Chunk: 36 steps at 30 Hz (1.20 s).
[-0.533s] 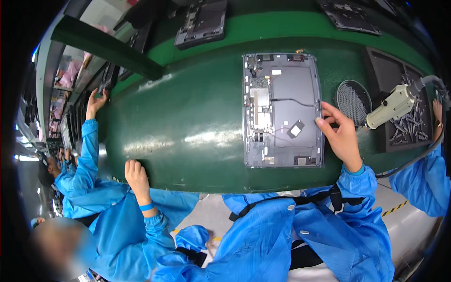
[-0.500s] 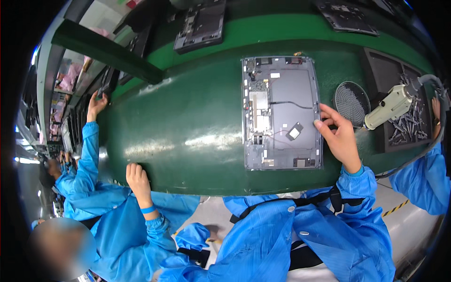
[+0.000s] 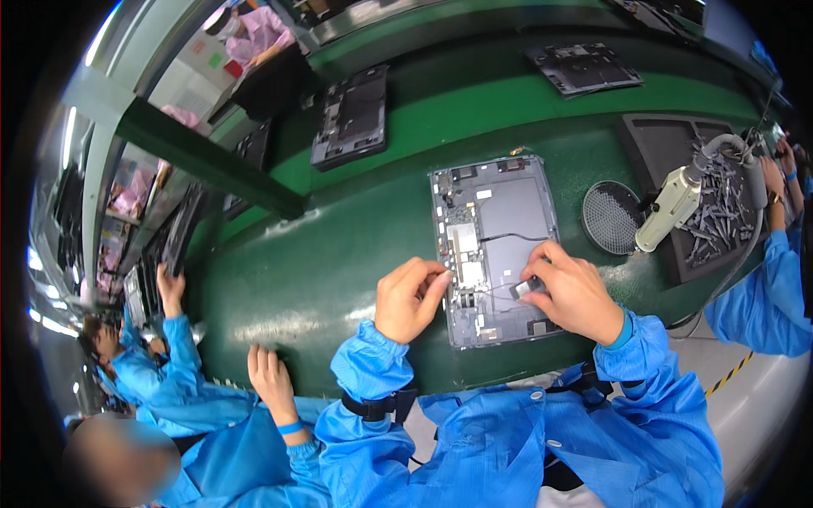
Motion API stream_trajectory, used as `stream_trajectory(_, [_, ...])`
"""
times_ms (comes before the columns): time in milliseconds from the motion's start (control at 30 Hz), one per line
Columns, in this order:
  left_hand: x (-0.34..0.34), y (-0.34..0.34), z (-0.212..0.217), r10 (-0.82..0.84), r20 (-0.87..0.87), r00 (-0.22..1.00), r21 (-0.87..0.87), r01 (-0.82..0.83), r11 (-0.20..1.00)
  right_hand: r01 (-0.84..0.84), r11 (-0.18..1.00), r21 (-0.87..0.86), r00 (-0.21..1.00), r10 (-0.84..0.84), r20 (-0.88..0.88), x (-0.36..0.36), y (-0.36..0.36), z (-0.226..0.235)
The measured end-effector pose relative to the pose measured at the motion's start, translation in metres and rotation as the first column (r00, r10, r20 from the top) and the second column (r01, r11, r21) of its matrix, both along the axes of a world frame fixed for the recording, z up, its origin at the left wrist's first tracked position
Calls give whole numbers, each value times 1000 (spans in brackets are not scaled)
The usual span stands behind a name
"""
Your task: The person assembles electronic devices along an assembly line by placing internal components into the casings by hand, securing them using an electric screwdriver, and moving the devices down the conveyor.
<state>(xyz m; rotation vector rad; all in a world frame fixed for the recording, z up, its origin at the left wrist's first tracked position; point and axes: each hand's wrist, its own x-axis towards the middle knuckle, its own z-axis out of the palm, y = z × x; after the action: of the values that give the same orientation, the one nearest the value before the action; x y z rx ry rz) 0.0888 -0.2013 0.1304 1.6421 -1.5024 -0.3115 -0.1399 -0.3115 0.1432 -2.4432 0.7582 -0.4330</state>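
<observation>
Head view: I see right hand (image 3: 577, 295) pinching small black part (image 3: 527, 288) between thumb and fingers, over laptop shell (image 3: 512, 203). Left hand (image 3: 406, 298) at left edge of laptop shell, thumb and fingertips close together; cannot tell if they grip anything. Laptop shell lies flat on green table (image 3: 330, 262), beside round dish (image 3: 608, 217).
</observation>
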Motion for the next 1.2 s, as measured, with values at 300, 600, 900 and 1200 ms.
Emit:
stream_trajectory(300, [-5, -5, -4, -328, 220, 919, -128, 361, 924, -32, 906, 422, 993, -18, 114, 0, -2, -1])
stream_trajectory(600, [-32, 3, 1, -407, 391, 826, 72, 413, 908, -21, 712, 702, 1000, 4, 25, 10, 14, 11])
stream_trajectory(900, [-14, 23, 2, -379, 266, 887, 113, 361, 926, 148, 976, 162, 974, -172, 150, -1, 14, -5])
stream_trajectory(1200, [-14, 18, -4, -355, 228, 906, 94, 342, 935, -22, 999, 36, 968, 12, 252, 24, 59, 5])
